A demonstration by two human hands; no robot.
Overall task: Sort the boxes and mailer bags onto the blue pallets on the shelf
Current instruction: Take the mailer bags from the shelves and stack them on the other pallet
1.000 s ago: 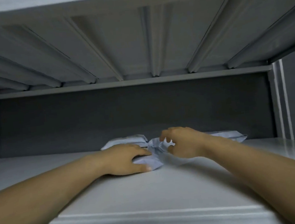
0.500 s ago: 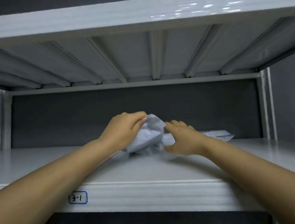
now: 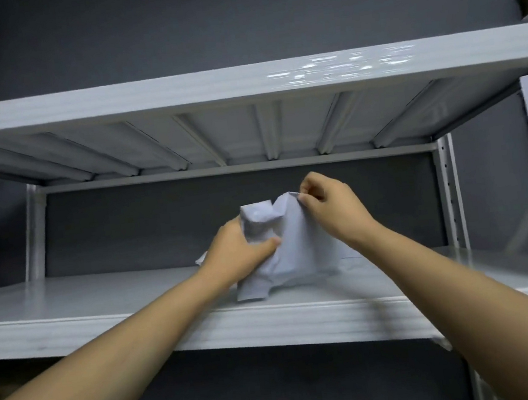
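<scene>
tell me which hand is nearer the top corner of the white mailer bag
Right. The right hand pinches the raised top corner of the white mailer bag. The left hand has its grip lower down, bunching the bag's left side just above the shelf.

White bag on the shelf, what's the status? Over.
Left hand gripping crumpled mailer bag. Right hand pinching its top edge. Bag lifted over shelf. Nothing in the way.

Both hands (image 3: pixel 292 229) on mailer bag (image 3: pixel 298 248)

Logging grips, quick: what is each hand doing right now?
Left hand: closed, gripping the crumpled white mailer bag.
Right hand: closed, pinching the bag's top edge.
</scene>
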